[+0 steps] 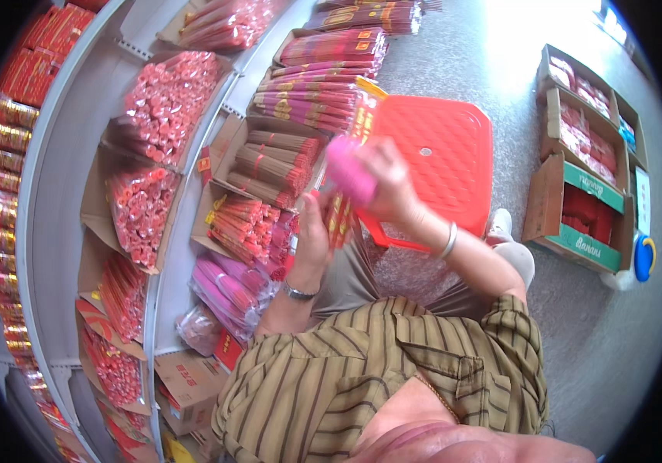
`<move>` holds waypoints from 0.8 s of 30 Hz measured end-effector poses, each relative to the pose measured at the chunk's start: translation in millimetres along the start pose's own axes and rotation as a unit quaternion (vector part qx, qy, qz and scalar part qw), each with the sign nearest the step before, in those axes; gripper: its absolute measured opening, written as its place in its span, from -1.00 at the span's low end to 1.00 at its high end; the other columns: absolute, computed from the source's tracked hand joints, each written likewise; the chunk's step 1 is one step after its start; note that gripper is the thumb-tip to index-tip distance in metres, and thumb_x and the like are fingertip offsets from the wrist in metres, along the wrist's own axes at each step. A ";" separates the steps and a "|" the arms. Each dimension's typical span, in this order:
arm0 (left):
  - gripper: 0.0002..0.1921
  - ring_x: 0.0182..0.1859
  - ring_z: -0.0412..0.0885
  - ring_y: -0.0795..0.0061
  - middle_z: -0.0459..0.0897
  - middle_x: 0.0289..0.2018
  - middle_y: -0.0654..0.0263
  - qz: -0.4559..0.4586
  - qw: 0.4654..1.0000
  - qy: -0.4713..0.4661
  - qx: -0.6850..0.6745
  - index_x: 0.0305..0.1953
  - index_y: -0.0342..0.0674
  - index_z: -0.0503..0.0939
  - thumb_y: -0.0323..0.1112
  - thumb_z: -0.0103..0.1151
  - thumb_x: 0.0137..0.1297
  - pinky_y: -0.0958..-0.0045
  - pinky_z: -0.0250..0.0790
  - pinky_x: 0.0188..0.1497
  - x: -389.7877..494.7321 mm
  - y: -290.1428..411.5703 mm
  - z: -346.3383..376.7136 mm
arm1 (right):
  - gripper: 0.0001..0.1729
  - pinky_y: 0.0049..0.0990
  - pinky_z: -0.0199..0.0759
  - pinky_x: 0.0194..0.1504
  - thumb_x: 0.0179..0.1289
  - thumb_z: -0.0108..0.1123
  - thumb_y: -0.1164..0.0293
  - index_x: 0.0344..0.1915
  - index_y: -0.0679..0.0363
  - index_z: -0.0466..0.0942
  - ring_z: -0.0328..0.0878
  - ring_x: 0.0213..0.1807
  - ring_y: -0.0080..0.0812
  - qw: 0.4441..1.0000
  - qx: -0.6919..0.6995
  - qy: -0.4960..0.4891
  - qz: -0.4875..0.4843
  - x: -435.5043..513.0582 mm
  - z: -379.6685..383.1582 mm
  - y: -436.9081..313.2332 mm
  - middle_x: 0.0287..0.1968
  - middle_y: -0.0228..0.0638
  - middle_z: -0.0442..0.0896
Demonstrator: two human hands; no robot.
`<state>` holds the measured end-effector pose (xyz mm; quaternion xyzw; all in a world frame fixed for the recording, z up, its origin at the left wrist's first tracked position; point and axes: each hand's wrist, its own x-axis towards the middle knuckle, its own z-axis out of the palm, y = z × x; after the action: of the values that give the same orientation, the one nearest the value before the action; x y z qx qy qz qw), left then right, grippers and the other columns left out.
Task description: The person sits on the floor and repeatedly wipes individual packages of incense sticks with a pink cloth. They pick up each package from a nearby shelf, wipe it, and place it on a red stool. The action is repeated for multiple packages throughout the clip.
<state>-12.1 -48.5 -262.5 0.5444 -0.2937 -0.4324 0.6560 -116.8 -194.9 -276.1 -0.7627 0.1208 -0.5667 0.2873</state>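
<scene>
My left hand (313,234), with a watch at the wrist, grips red sticks with gold markings (339,223), possibly candles. A similar red-and-gold length (365,118) shows beyond my hands; whether it is the same bundle I cannot tell. In my right hand (391,176), which wears a bangle, is a blurred pink thing (348,171), perhaps a cloth, held against the red sticks. Left of my hands, a cardboard box (232,156) contains brown incense sticks (276,162) in bundles. Another holds red sticks (244,228) in clear wrap.
A red plastic stool (432,168) stands before me. Shelving (160,289) on the left carries boxes of wrapped pink-red sticks (171,107). Pink incense packs (307,98) lie ahead on the low shelf. Cardboard boxes (591,252) of packaged goods sit on the floor (585,324) at right.
</scene>
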 end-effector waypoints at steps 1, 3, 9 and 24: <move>-0.21 -0.38 0.59 0.52 0.59 -0.26 0.16 0.011 1.000 0.016 -0.008 0.06 -0.35 0.44 0.38 -0.42 0.42 0.52 0.42 -0.51 5.2 0.5 -7.1 | -0.35 -0.21 0.52 -0.17 -0.25 0.48 0.52 0.00 0.16 0.55 0.51 -0.13 -0.07 0.997 0.034 -0.048 -0.046 -13.4 9.6 -21.6 -0.16 -0.10 0.51; -0.14 -0.38 0.58 0.58 0.60 -0.26 0.26 -0.010 0.992 0.082 -0.090 0.02 -0.30 0.46 0.49 -0.43 0.32 0.56 0.40 -0.52 6.9 -1.0 -0.5 | -0.33 -0.21 0.52 -0.21 -0.26 0.49 0.51 0.01 0.15 0.56 0.52 -0.16 -0.10 0.992 0.076 -0.078 -0.069 -20.7 12.5 -55.2 -0.14 -0.13 0.53; 0.00 -0.48 0.51 0.63 0.62 -0.27 0.27 -0.021 0.998 -0.036 0.043 0.22 -0.36 0.38 0.56 -0.34 0.21 0.61 0.36 -0.54 -38.3 -15.3 -12.7 | -0.45 -0.14 0.47 -0.11 -0.13 0.43 0.54 -0.03 0.24 0.54 0.48 -0.11 -0.02 0.995 -0.085 0.037 0.024 21.4 3.6 32.1 -0.16 -0.09 0.56; -0.60 -0.41 0.57 0.34 0.57 -0.34 0.13 -0.091 0.920 0.303 -0.230 0.04 -0.38 0.38 -0.10 -0.12 0.48 0.36 0.52 -0.40 -56.7 -56.2 -173.3 | -0.46 -0.31 0.44 0.10 -0.04 0.40 0.49 0.04 0.23 0.55 0.54 0.02 -0.21 0.869 0.269 -0.355 0.214 -20.4 35.5 -51.4 -0.06 -0.18 0.56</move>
<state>96.7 79.8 -352.8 0.5079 0.0773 -0.3601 0.7787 -97.6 -132.5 -269.6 -0.7614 0.0135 -0.1929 0.6188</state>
